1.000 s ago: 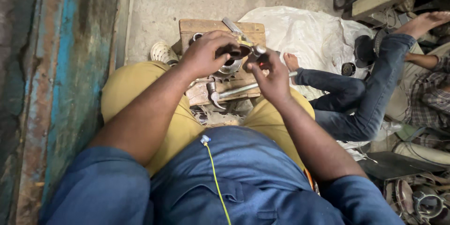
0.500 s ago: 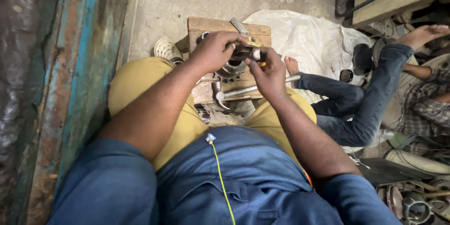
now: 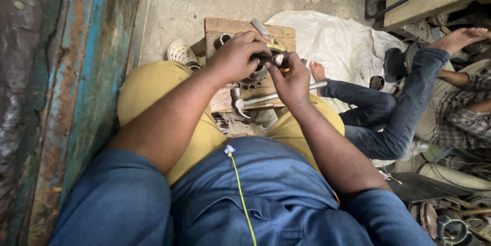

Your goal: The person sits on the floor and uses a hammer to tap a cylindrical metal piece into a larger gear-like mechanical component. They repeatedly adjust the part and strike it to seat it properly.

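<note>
Seated low, knees apart, wooden block [image 3: 220, 25] set on the floor between the feet, which keeps the work close under both hands.

Left hand [image 3: 236, 57]: fingers curled down and closed over a small dark metal part [image 3: 267, 57], knuckles up, thumb toward the right hand. Grip looks firm, probably to steady the part against turning. Most of the part is hidden beneath these fingers.

Between the two hands: the part shows only as a short dark cylinder with a bright, rounded metal end [image 3: 279, 60] poking out beyond the left fingertips. Surface looks greasy and worn. Exact shape cannot be told.

Right hand [image 3: 292, 79]: thumb and forefinger pinched shut at that bright end, remaining fingers folded loosely below. Something orange or yellow shows just past the fingertips; too small to identify.

Under the fingers: a toothed round metal piece [image 3: 254, 78] lies on the block, just below the left hand. A hammer [image 3: 255, 100] lies across the block's near edge, beneath the right wrist, handle running right, within easy reach.

Far right of the hands: another person's legs in jeans [image 3: 399, 108], stretched over a white sack [image 3: 337, 36].
</note>
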The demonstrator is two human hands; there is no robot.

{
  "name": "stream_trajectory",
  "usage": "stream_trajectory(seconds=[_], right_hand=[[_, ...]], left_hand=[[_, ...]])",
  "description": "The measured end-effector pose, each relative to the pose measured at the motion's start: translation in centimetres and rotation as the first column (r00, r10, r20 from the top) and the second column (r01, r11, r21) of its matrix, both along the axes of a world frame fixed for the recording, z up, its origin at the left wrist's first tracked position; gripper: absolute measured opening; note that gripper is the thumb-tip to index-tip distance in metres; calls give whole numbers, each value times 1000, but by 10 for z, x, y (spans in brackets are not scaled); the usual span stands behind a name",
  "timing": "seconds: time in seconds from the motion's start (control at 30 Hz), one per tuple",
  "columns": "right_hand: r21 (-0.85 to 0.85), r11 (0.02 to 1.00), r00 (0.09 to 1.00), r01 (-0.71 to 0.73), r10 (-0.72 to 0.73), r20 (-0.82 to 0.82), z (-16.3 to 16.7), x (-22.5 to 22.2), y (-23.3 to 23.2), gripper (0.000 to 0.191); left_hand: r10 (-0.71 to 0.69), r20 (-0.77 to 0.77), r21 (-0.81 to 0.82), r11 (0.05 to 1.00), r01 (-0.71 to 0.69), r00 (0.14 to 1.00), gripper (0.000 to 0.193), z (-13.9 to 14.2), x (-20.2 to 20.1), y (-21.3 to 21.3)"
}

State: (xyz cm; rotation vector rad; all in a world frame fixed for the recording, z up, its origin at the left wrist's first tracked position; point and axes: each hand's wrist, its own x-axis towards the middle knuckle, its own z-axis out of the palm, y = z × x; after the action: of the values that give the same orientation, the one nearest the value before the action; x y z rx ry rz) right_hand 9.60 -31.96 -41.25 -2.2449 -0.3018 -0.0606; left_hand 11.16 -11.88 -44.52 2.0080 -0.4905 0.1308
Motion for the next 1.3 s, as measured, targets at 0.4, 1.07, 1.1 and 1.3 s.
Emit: stream_trajectory(seconds=[0.4,1.07,1.1,1.3], right_hand=[[-61,998,999,13,-11,34,-1,3,-8,30],[-5,999,985,50,-50,-168,6,3,-14,29],[20,999,993,25,-23,-119,3,-3,-19,30],[-281,923,962,-261,226,-152,-28,-44,-53,23]], left_hand=[[137,308,46,986,-159,942,38,-3,-9,-18],[176,262,99,973,-207,949,37,-12,-3,-33],[172,253,104,973,-204,952,37,-11,-4,-33],[144,216,75,984,-163,966,33,-7,-3,-32]])
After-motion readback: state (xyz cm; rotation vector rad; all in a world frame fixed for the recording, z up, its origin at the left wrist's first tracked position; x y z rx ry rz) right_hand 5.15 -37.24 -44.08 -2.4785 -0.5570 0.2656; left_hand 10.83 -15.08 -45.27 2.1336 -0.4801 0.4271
